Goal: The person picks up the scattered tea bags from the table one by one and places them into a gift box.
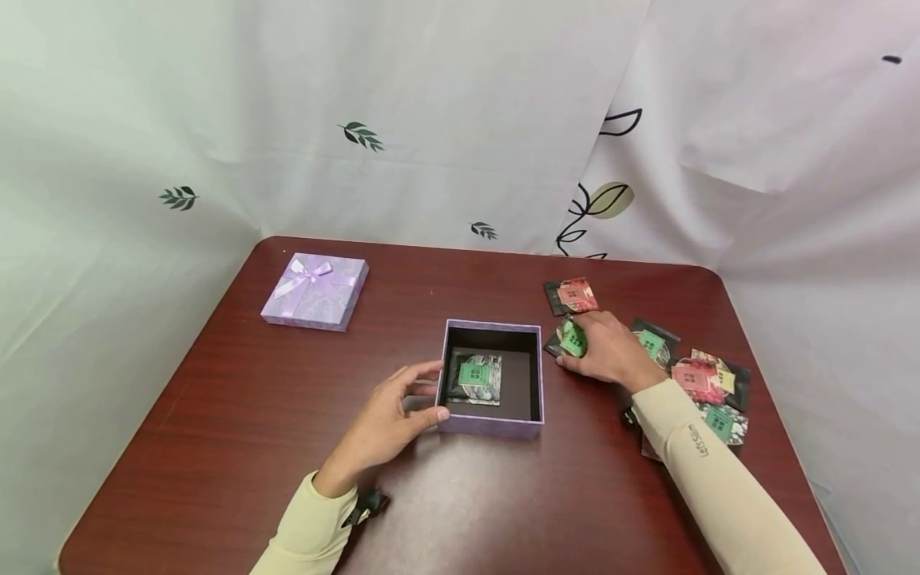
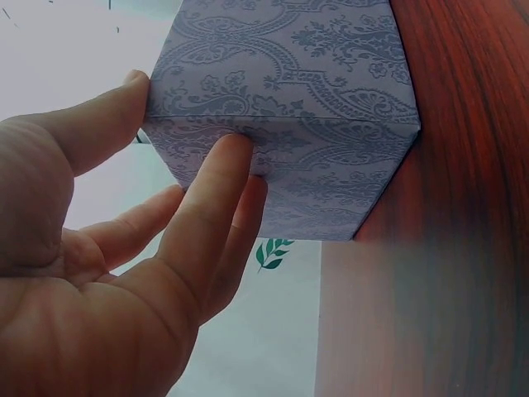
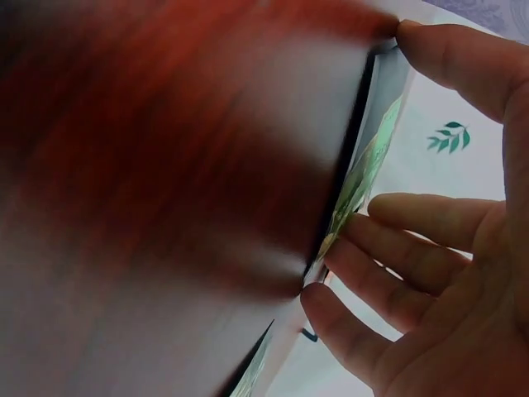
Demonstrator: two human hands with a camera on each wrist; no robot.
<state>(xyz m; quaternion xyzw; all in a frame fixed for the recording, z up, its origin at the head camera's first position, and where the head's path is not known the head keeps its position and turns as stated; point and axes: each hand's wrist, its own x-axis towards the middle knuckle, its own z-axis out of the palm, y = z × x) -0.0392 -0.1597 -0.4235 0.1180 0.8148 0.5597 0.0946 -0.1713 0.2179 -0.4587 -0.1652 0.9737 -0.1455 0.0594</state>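
An open lavender box (image 1: 491, 429) with a dark inside holds a black tea sachet with a green label (image 1: 480, 377) on its left side. My left hand (image 1: 391, 415) rests against the box's left wall, thumb at the near corner; in the left wrist view its fingertips touch the patterned outer wall (image 2: 281, 91). My right hand (image 1: 607, 349) is over another green-labelled sachet (image 1: 573, 339) right of the box. The right wrist view shows the fingers spread along this sachet (image 3: 364, 174), thumb near one end; it lies on the table, partly hidden in the head view.
The lavender lid with a ribbon bow (image 1: 316, 291) lies at the back left of the brown table (image 1: 237, 415). A red-labelled sachet (image 1: 575, 295) lies behind my right hand. Several more sachets (image 1: 700, 379) overlap at the right, partly under my forearm. White curtains stand behind the table.
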